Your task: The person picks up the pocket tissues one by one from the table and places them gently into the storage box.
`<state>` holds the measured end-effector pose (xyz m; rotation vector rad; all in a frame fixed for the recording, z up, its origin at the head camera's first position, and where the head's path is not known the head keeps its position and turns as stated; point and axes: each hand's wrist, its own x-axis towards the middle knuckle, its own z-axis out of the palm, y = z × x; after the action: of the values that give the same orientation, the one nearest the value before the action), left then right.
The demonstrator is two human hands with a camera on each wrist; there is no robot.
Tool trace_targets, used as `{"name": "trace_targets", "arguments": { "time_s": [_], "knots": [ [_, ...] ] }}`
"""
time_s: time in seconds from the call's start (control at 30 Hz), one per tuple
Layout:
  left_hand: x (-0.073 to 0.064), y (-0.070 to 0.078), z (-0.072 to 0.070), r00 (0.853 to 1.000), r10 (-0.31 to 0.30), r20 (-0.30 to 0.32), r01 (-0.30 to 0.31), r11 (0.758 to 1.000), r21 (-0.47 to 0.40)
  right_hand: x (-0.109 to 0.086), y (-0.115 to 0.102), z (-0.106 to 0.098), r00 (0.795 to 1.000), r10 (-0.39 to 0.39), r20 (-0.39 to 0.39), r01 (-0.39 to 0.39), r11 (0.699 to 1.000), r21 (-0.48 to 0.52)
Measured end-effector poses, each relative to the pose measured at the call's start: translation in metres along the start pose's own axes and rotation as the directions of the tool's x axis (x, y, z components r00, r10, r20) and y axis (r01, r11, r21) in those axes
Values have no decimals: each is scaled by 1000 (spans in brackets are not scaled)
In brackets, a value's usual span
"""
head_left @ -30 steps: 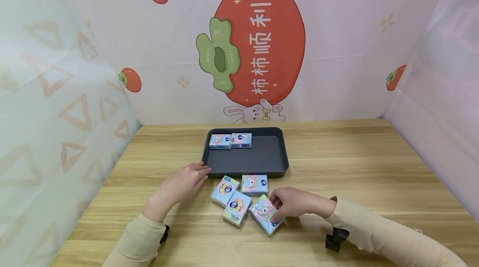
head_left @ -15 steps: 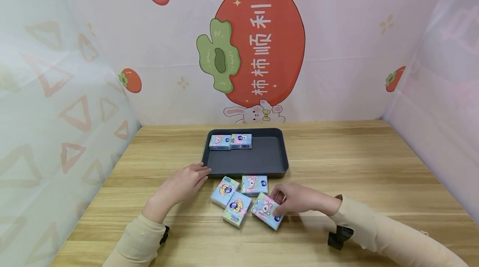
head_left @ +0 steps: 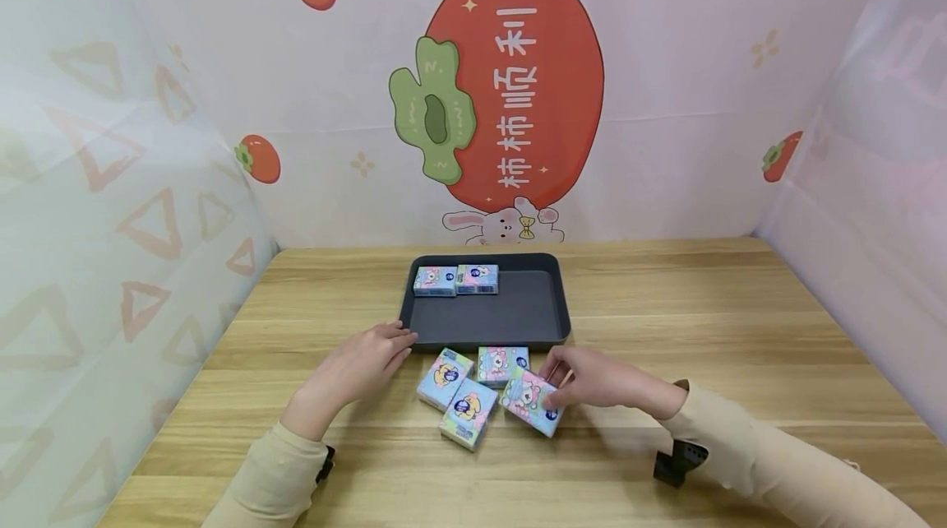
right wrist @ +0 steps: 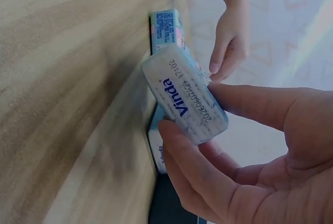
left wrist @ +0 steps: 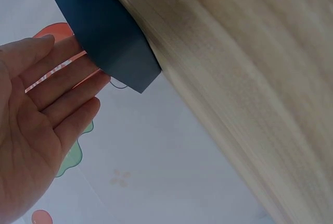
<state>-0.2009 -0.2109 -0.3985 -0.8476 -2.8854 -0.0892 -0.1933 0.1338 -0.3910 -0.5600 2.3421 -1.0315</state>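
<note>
A pack of tissues (head_left: 531,402) with a pink bear print is pinched between the thumb and fingers of my right hand (head_left: 599,380). In the right wrist view this pack (right wrist: 182,94) hangs above the table, its "Vinda" end towards the camera. My left hand (head_left: 362,363) rests with straight fingers at the near left corner of a dark grey tray (head_left: 481,318); the left wrist view shows its fingers against the tray wall (left wrist: 112,36). On the table in front of the tray lie a bear-print tissue pack (head_left: 497,363) and two duck-print packs, one (head_left: 445,378) left, one (head_left: 469,413) nearer.
Two more tissue packs, one (head_left: 435,280) beside the other (head_left: 478,278), lie in the tray's far left corner. The wooden table (head_left: 666,322) reaches back to a printed cloth wall (head_left: 355,84), with cloth on both sides too.
My right hand has lifted the bear-print tissue pack off the table and moved it slightly away from me and to the right. The left hand stays at the tray corner.
</note>
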Motion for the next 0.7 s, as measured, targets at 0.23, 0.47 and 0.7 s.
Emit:
{"name": "trace_targets", "arguments": {
  "time_s": [0.23, 0.47, 0.7],
  "knots": [
    [0, 0, 0, 1000, -7, 6, 7, 1000, -1, 2, -5, -11, 1000, -1, -12, 2, 995, 100],
    [0, 0, 1, 1000, -5, 8, 5, 1000, 1, 6, -8, -21, 997, 13, -73, -5, 995, 99],
    [0, 0, 0, 1000, -1, 8, 1, 1000, 2, 14, -4, -30, 992, 28, -122, -20, 997, 70]
  ]
}}
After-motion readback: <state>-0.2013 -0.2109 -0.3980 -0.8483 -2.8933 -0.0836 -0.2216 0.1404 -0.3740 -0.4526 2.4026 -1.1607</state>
